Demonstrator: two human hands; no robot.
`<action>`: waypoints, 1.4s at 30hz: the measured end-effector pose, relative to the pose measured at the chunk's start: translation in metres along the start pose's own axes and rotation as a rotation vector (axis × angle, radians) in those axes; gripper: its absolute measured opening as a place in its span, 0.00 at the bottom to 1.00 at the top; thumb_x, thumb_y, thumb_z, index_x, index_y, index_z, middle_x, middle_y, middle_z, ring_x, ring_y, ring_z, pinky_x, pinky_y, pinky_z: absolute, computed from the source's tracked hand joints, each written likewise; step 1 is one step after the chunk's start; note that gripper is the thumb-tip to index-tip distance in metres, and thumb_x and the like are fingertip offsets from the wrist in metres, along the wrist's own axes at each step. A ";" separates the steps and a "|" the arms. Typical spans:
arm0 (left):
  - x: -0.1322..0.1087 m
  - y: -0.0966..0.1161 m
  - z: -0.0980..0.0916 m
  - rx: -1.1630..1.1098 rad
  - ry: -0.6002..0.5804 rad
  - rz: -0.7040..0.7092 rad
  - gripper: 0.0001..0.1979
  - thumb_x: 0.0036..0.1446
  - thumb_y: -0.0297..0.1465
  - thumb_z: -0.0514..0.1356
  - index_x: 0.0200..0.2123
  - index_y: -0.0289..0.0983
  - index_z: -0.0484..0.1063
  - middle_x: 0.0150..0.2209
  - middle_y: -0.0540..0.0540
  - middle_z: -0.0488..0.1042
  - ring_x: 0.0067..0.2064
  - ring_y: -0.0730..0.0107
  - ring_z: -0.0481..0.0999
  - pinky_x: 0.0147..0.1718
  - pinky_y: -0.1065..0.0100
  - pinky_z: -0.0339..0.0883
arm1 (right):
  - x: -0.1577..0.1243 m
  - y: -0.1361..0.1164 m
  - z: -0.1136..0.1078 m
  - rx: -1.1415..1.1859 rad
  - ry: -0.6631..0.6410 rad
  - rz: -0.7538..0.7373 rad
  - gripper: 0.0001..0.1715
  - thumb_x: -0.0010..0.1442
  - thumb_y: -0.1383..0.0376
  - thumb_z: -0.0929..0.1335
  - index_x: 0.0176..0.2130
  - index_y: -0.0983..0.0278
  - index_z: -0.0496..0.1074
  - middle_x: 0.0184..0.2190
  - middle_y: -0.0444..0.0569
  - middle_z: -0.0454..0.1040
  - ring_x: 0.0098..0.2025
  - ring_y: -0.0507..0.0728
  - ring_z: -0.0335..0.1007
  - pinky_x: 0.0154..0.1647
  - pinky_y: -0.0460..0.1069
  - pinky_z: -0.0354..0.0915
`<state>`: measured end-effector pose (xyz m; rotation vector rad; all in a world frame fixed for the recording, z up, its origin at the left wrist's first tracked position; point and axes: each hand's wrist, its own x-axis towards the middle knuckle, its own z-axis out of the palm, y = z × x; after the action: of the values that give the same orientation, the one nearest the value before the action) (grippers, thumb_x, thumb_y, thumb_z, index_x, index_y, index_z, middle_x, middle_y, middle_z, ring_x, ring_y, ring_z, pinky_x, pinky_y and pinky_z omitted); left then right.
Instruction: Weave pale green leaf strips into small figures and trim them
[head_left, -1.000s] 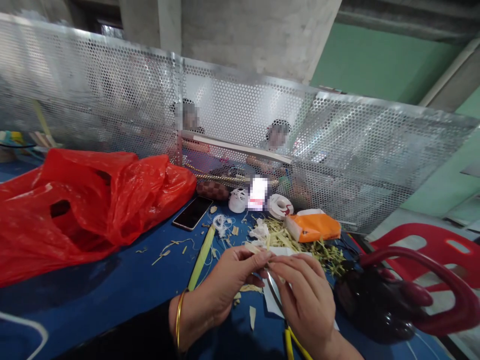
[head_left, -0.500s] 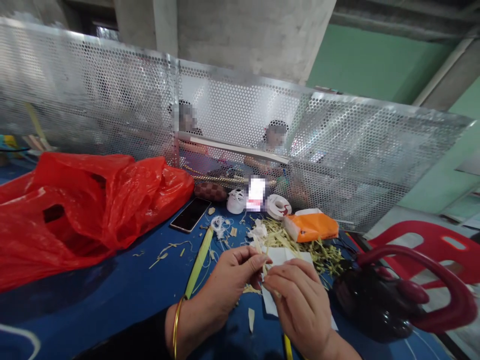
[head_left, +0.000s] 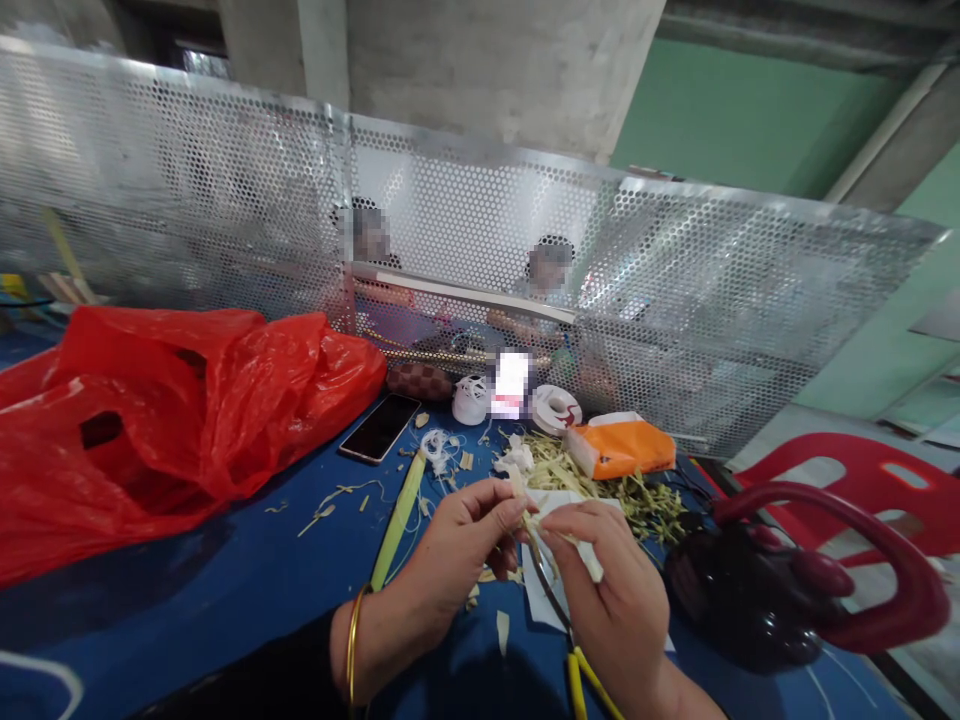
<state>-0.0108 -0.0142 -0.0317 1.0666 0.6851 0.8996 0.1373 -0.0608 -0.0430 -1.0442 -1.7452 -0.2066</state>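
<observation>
My left hand (head_left: pixel 465 535), with a gold bangle at the wrist, pinches a narrow pale strip (head_left: pixel 517 484) that looks like dried leaf or husk. Close beside it, my right hand (head_left: pixel 611 590) has its thumb and forefinger brought together at the strip's lower end. Another pale piece (head_left: pixel 591 562) shows behind the right fingers. Below the right palm are the yellow handles (head_left: pixel 576 682) of a tool, with a dark curved length (head_left: pixel 551 590) running up from them toward the fingertips; whether the hand touches the tool is unclear. White paper (head_left: pixel 540 600) lies underneath.
Straw-like scraps (head_left: pixel 555 460), an orange packet (head_left: pixel 626 447) and a tape roll (head_left: pixel 556 409) lie beyond my hands. At right stands a dark kettle (head_left: pixel 750 610). Leftward are a green leaf strip (head_left: pixel 397 525), a phone (head_left: pixel 381 428) and a red plastic bag (head_left: pixel 187 420). A perforated metal screen (head_left: pixel 465 220) stands behind.
My right hand has turned and its fingers have lifted slightly, uncovering the dark curved length and a second yellow handle. My left hand keeps its pinch, almost in place.
</observation>
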 end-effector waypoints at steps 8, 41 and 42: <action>-0.001 -0.003 0.000 0.021 -0.038 -0.030 0.14 0.48 0.40 0.66 0.27 0.34 0.70 0.20 0.54 0.66 0.21 0.78 0.63 0.21 0.74 0.58 | 0.000 0.006 0.000 0.043 0.003 0.123 0.04 0.62 0.69 0.67 0.36 0.60 0.70 0.31 0.43 0.74 0.35 0.54 0.71 0.37 0.48 0.65; -0.004 -0.006 0.003 -0.115 0.112 0.031 0.13 0.44 0.35 0.70 0.31 0.34 0.76 0.25 0.53 0.68 0.23 0.81 0.60 0.23 0.75 0.55 | 0.006 -0.003 -0.001 -0.091 -0.125 0.011 0.08 0.62 0.72 0.65 0.32 0.61 0.68 0.25 0.43 0.73 0.28 0.53 0.69 0.34 0.49 0.62; -0.004 -0.006 0.003 -0.113 0.119 0.037 0.13 0.44 0.35 0.70 0.32 0.34 0.76 0.25 0.53 0.68 0.23 0.81 0.60 0.23 0.75 0.55 | 0.006 -0.004 -0.001 -0.094 -0.123 0.004 0.08 0.61 0.72 0.65 0.31 0.61 0.68 0.25 0.43 0.73 0.28 0.53 0.69 0.34 0.49 0.62</action>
<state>-0.0083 -0.0205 -0.0358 0.9336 0.7062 1.0283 0.1347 -0.0607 -0.0357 -1.1489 -1.8583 -0.2279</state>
